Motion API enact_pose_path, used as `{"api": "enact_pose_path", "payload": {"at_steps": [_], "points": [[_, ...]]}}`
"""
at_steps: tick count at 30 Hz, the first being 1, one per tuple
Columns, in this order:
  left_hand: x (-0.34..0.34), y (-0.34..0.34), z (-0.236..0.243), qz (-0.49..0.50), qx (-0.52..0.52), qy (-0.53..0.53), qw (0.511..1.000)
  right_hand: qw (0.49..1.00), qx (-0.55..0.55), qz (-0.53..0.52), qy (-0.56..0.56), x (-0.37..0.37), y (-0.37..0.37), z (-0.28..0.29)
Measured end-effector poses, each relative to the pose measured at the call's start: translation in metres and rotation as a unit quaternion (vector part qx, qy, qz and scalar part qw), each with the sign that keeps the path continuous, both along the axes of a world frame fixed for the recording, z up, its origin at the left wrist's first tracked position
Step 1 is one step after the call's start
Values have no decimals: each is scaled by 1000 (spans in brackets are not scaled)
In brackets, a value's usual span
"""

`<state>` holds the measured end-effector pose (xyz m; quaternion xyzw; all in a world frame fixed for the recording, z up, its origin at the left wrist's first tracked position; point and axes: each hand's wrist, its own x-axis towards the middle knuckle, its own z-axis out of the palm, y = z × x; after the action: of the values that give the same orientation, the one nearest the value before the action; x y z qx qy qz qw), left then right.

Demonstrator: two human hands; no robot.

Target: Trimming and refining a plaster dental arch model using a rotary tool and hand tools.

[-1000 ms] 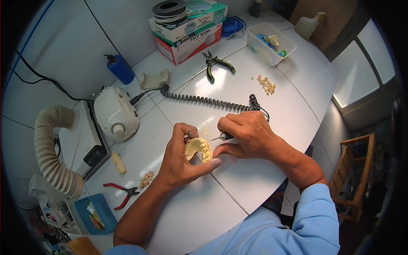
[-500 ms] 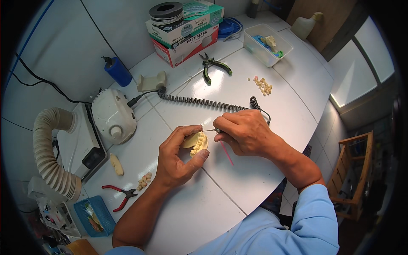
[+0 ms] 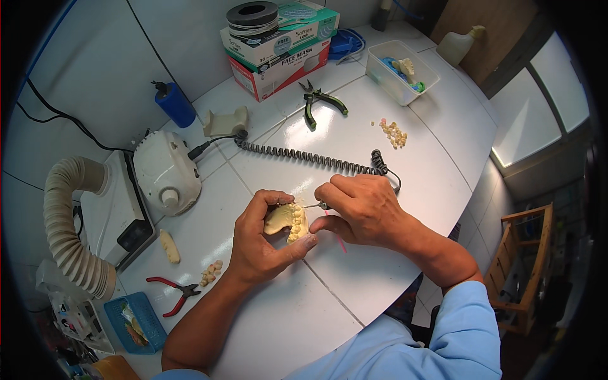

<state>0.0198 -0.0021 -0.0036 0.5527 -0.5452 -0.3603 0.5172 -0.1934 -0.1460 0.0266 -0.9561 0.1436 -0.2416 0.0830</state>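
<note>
A cream plaster dental cast (image 3: 278, 220) with a curved row of teeth is gripped between the thumb and fingers of my left hand (image 3: 253, 239). My right hand (image 3: 366, 212) is closed around a rotary handpiece (image 3: 324, 206), most of which is hidden in the fist. Its thin metal bur (image 3: 311, 206) reaches the upper end of the tooth row. My right thumb extends close to the cast, near my left thumb tip. Fine pale dust lies on the table just past the cast. Under my right hand a pink stick (image 3: 341, 243) shows partly.
A coiled black cord (image 3: 304, 152) links the white motor unit (image 3: 166, 171) toward my right hand. Green-handled pliers (image 3: 310, 104), loose teeth (image 3: 394, 135) and a clear tub (image 3: 403, 92) lie beyond. Red-handled cutters (image 3: 180, 294), more teeth (image 3: 210, 272) and a blue basket (image 3: 152, 326) sit left.
The cast has turned in my left hand, so more of its inner face shows. My right thumb has stretched out toward the cast. Pale dust now shows beyond it.
</note>
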Motion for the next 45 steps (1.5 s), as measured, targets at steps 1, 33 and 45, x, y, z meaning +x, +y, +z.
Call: {"api": "enact_pose_path", "payload": {"at_steps": [1, 33, 45], "points": [[0, -1, 1, 0, 0, 1, 1000, 1000, -8, 2, 2, 0, -1, -1], [-10, -8, 0, 56, -24, -205, 977, 996, -63, -14, 56, 8, -29, -17], [-14, -5, -5, 114, -48, -206, 971, 976, 28, 45, 212, 38, -61, 9]]}}
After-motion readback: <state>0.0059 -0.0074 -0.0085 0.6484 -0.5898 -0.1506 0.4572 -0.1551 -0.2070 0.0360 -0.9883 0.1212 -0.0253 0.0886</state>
